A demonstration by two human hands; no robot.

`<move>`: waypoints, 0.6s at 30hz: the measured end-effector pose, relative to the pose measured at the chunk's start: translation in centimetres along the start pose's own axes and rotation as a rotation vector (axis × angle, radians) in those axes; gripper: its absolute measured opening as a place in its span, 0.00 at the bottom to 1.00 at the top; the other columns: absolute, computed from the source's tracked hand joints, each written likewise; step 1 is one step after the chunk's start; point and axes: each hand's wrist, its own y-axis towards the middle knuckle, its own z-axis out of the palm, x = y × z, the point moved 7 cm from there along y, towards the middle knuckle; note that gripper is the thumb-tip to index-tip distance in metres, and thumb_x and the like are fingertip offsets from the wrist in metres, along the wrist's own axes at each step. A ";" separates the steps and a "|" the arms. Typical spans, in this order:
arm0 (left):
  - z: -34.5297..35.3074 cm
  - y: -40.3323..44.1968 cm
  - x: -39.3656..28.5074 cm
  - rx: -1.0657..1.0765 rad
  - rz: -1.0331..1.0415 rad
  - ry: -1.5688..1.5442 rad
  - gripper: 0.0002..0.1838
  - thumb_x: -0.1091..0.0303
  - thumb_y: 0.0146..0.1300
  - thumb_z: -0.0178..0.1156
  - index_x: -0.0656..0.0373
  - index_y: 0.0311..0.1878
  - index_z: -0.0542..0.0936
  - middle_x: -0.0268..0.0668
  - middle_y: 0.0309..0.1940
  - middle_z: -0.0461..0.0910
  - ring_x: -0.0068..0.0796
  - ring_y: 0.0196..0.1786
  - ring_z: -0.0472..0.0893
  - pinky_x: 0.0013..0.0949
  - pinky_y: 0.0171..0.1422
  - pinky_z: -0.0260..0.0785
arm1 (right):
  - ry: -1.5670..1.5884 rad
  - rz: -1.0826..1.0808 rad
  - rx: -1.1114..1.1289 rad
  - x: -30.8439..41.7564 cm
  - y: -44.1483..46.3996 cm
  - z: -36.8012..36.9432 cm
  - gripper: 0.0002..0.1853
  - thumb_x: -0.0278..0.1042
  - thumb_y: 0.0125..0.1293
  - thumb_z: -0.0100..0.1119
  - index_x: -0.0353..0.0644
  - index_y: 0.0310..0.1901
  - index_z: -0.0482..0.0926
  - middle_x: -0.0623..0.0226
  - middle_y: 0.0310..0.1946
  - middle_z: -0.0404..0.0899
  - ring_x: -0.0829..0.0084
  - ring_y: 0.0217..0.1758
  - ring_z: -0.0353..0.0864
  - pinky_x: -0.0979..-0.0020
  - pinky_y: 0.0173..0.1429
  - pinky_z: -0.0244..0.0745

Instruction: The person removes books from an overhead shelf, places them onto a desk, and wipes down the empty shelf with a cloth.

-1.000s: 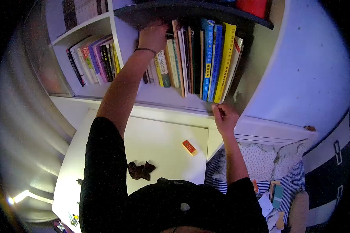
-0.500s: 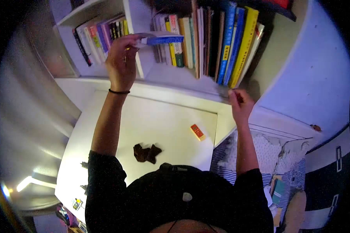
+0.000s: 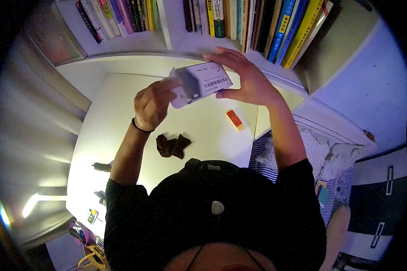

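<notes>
A small white and purple medicine box with printed characters is held up over the white desk, tilted, its printed face towards me. My left hand pinches its left end, where a pale flap sticks out. Around the right end curves my right hand, fingers along the upper edge and thumb at the lower edge. On the desk below lie a crumpled dark brown cloth-like item and a red and cream remote control.
Bookshelves with upright books run behind the white desk. A lit lamp and a dark brush are at the left. To the right are a bed with striped bedding and a drawer unit.
The box has come down from before the shelf to above the desk, its broad face now showing. My right hand has moved left from the shelf edge to the box. The view has tilted downward.
</notes>
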 end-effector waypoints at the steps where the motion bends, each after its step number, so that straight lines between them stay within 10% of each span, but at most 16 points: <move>1: 0.2 -0.5 0.7 0.013 -0.076 -0.041 0.10 0.86 0.44 0.58 0.61 0.29 0.72 0.44 0.36 0.81 0.38 0.36 0.82 0.31 0.36 0.77 | -0.001 0.003 0.062 -0.1 0.0 0.4 0.44 0.32 0.36 0.73 0.54 0.61 0.66 0.65 0.60 0.66 0.61 0.65 0.61 0.61 0.67 0.57; 12: 0.7 -1.1 2.8 -0.043 -0.230 -0.049 0.20 0.80 0.48 0.64 0.62 0.47 0.72 0.48 0.52 0.71 0.35 0.45 0.77 0.28 0.38 0.75 | 0.023 0.083 0.004 -1.2 -0.5 0.5 0.37 0.32 0.36 0.73 0.46 0.54 0.72 0.65 0.48 0.73 0.66 0.53 0.72 0.65 0.60 0.66; 15: 0.8 -1.9 3.9 -0.071 -0.404 -0.156 0.25 0.79 0.49 0.65 0.62 0.51 0.68 0.48 0.56 0.67 0.34 0.45 0.76 0.27 0.38 0.76 | 0.304 0.088 0.022 -2.3 -1.1 1.9 0.35 0.32 0.44 0.69 0.42 0.58 0.68 0.62 0.51 0.73 0.66 0.55 0.72 0.65 0.60 0.65; 18: 1.5 -2.8 4.6 -0.055 -0.621 -0.389 0.25 0.75 0.53 0.62 0.61 0.55 0.67 0.43 0.59 0.65 0.31 0.50 0.74 0.29 0.45 0.72 | 1.374 0.157 0.184 -2.2 -2.3 5.9 0.36 0.42 0.56 0.59 0.34 0.62 0.59 0.51 0.56 0.69 0.59 0.57 0.70 0.59 0.59 0.66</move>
